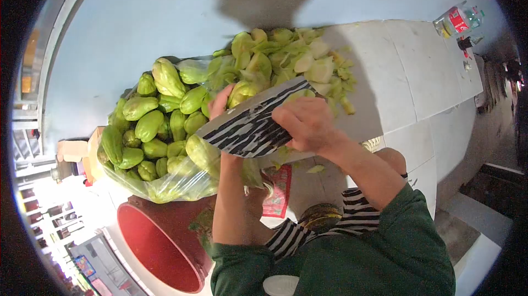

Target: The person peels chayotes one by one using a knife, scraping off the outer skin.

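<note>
My right hand [305, 122] is closed around a broad cleaver [247, 122], its blade marked with black and white streaks; the handle is hidden in my fist. Behind the blade, my left hand [221, 102] grips a pale green chayote [242, 93]. The blade covers most of that hand and the lower part of the chayote. Whether the edge touches the chayote I cannot tell. Left of my hands, a clear plastic bag [165, 190] bulges with whole chayotes [148, 125]. Cut chayote pieces [319, 70] lie heaped beyond the blade.
The pile rests on a white tiled surface [407, 70] against a pale wall [137, 21]. A plastic bottle with a red label [457, 21] lies at the far right. Below the bag stands a red tub [159, 246]. A red patterned cloth or packet [278, 191] sits near my knees.
</note>
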Demonstrator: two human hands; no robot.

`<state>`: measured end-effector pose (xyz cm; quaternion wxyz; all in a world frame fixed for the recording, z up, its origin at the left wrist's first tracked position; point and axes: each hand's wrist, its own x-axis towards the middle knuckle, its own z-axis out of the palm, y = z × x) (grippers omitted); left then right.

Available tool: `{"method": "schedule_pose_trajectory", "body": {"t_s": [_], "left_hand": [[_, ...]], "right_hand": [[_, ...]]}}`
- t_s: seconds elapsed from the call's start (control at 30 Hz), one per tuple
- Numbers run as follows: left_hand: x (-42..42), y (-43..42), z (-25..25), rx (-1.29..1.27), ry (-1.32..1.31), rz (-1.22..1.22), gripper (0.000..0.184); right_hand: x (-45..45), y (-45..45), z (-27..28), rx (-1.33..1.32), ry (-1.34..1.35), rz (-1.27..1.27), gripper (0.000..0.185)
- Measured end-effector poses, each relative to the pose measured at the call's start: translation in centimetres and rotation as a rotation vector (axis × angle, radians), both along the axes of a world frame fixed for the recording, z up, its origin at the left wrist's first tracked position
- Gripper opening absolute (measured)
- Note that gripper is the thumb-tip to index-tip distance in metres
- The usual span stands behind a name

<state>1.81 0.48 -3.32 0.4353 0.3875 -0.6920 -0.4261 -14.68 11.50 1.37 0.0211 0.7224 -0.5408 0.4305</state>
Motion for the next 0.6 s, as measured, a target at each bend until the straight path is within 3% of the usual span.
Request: {"method": "schedule_pose_trajectory", "body": {"t_s": [0.07,0.23,0.6], "left_hand": [[-0.1,-0.4,-0.1,-0.148,-0.143,0.041,0.043],[-0.6,-0.5,0.5,-0.265,-0.118,0.055,0.039],[-1.3,0.0,2.0,-0.239,-0.176,0.069,0.040]], "right_hand": [[-0.1,-0.2,-0.2,-0.025,-0.001,0.011,0.044],[-0.4,-0.4,0.2,-0.049,0.075,0.038,0.059],[-0.5,-0.7,-0.6,-0.133,0.108,0.046,0.051]]}}
